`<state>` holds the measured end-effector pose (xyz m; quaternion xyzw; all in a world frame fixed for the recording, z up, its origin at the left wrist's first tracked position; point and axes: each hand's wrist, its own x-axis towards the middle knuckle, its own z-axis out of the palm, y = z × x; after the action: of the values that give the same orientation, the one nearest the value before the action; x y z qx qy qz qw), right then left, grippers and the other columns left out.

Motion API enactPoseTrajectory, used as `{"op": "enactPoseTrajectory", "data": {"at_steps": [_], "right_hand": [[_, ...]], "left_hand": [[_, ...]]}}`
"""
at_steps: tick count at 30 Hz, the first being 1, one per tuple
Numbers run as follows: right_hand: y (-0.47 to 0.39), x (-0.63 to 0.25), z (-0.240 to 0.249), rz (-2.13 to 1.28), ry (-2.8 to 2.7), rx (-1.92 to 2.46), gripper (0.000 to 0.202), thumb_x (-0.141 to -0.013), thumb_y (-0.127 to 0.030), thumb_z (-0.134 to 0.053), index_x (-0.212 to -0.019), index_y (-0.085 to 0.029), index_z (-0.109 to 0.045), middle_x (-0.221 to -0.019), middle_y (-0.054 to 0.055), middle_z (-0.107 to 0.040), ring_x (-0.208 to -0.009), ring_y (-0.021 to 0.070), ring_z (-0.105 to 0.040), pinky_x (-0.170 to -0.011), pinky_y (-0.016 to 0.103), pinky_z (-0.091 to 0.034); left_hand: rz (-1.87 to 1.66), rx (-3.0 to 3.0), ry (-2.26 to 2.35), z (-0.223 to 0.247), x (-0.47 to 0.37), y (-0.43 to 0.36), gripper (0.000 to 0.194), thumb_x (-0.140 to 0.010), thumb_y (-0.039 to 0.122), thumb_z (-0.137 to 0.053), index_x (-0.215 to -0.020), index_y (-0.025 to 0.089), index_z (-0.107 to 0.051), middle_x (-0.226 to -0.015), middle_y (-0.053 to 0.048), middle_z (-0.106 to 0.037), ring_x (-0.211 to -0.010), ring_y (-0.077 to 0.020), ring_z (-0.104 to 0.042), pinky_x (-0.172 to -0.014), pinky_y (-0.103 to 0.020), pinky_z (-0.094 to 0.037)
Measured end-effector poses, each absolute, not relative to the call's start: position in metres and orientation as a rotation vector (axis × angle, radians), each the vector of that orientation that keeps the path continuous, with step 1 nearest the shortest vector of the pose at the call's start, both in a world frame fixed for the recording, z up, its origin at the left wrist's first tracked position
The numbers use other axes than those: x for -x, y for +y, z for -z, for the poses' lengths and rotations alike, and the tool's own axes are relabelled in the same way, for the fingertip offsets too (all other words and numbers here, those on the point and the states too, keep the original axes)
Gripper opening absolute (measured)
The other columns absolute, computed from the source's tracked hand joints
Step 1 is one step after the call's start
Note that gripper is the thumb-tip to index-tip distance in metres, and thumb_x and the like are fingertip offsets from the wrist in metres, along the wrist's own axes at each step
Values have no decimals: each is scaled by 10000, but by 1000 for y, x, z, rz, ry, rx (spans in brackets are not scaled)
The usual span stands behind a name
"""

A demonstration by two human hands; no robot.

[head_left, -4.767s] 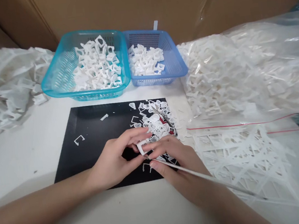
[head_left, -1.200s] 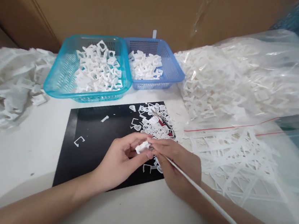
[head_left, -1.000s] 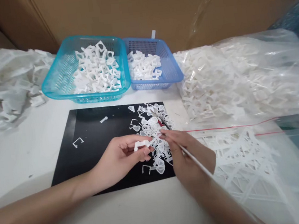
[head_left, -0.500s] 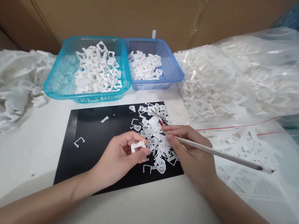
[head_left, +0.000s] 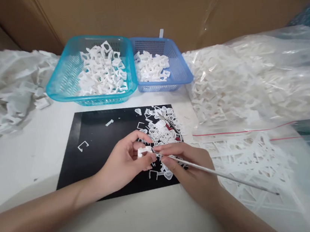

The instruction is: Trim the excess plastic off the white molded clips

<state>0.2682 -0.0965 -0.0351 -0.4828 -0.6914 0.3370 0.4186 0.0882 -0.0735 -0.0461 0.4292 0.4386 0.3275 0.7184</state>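
Note:
My left hand [head_left: 132, 152] pinches a small white plastic bracket [head_left: 144, 152] between thumb and fingers, just above a black mat [head_left: 101, 137]. Closed around a long, slim metal rod-like tool [head_left: 221, 174] is my right hand [head_left: 190, 164]; the rod's front end reaches the bracket's right side, and its exact tip shape is unclear. The rear end slants down to the right. Behind and under my right hand, thin white plastic scraps [head_left: 158, 130] lie heaped on the mat. A dark metal tool with a red part [head_left: 170, 126] rests on that heap.
A turquoise basket [head_left: 59, 82] and a blue basket [head_left: 178, 62] hold white brackets at the back. Clear bags [head_left: 252, 81] full of white parts stand on the right. More white parts [head_left: 14, 95] are piled at left. Behind everything rises a brown cardboard wall [head_left: 136, 9].
My right hand has moved left, bringing the rod's front end from over the scraps to the bracket. The red-marked tool now shows more fully on the heap. My left hand keeps its grip.

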Motion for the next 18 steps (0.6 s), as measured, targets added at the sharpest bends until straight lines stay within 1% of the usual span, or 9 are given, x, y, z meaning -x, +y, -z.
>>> {"op": "enactPoseTrajectory", "data": {"at_steps": [3,7,13,18], "right_hand": [[-97,-265,37,-868,-1737,1208,80,-839,-170,-629,-849,-227,-685,-919,2,-777,-892,126,-734,-796,214,-573],[-98,-265,38,-870,-1755,1204,89,-861,-169,-607,-865,-231,-670,-914,1,-777,-874,133,-740,-765,222,-590],[-98,-264,39,-703,-1845,1171,119,-861,-148,-603,-901,-232,-677,-923,16,-779,-866,163,-743,-783,275,-611],[-102,-262,46,-501,-1958,1127,209,-861,-88,-576,-951,-235,-694,-954,32,-777,-896,165,-739,-829,276,-606]], "left_hand": [[-735,-927,948,47,-89,-74,252,-801,177,-698,-935,193,-486,-660,72,-621,-553,-41,-566,-543,-137,-496],[-738,-930,944,50,-89,-75,230,-818,160,-677,-938,192,-483,-680,66,-621,-576,-47,-571,-565,-152,-494],[-729,-976,968,50,-87,-75,230,-820,170,-668,-937,192,-471,-660,63,-605,-560,-59,-534,-549,-175,-466],[-716,-1004,989,48,-88,-75,208,-835,200,-655,-928,193,-468,-668,53,-612,-565,-66,-542,-547,-183,-465]]}}
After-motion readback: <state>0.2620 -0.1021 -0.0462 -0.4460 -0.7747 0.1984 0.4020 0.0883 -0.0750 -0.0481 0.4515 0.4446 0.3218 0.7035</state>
